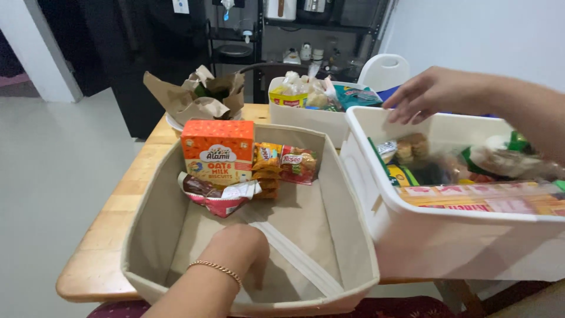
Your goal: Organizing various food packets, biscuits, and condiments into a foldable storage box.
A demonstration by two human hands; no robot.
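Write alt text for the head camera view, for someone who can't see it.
A person's left hand rests inside a beige fabric bin on a wooden table, while the right hand reaches over a white plastic bin full of packaged snacks. An orange biscuit box stands at the fabric bin's far end.

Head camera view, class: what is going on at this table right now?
A person sits at a wooden table. Their left hand, with a thin bracelet at the wrist, rests inside a beige fabric bin, on its floor. At the bin's far end stand an orange biscuit box and some small snack packets. Their right hand reaches over the far rim of a white plastic bin full of packaged snacks. Both hands look empty.
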